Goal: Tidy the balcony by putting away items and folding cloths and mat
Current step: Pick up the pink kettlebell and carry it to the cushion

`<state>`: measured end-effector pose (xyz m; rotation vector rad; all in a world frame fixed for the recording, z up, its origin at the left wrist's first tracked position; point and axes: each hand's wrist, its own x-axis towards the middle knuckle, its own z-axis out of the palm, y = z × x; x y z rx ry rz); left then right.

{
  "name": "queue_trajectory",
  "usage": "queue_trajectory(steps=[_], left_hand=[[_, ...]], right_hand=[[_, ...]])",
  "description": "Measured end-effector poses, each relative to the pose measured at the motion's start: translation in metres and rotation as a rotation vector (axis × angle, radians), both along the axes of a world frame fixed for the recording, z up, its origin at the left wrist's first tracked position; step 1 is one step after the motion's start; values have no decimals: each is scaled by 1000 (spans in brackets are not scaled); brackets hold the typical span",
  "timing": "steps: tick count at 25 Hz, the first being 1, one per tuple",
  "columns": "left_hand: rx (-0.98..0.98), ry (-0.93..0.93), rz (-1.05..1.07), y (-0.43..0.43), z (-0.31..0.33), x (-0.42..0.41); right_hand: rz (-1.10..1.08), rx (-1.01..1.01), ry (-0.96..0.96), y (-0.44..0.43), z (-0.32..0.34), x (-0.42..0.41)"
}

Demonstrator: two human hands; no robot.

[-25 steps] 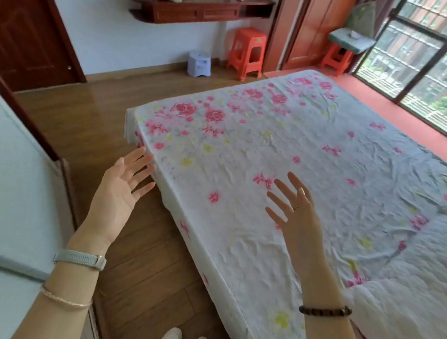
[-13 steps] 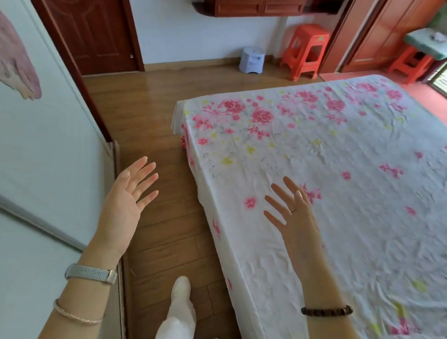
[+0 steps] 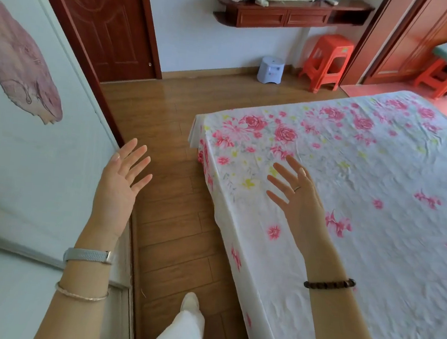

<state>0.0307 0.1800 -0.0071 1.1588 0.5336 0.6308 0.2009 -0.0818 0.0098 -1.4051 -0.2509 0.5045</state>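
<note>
Floral sheet (image 3: 378, 252) under right hand (image 3: 301, 204), seemingly untouched; left hand (image 3: 116, 190) over floor (image 3: 174, 219); both grips spread.

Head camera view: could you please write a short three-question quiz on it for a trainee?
1. True or false: the left hand and the right hand are both open and hold nothing.
2. Which thing stands on the floor between the brown door and the nearer orange stool?
A. a pale blue stool
B. a bucket
C. a lamp
3. Fill in: one finger of the right hand wears a ____.

Key: 1 true; 2 A; 3 ring.
</note>
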Motion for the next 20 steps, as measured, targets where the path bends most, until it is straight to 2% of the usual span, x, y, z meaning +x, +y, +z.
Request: queue_trajectory(steps=[8,20], left_hand=[[40,2,46,85,18,29],[18,54,172,165,-3,64]], right_hand=[[64,3,-21,97,7,35],[171,-1,2,212,-8,108]])
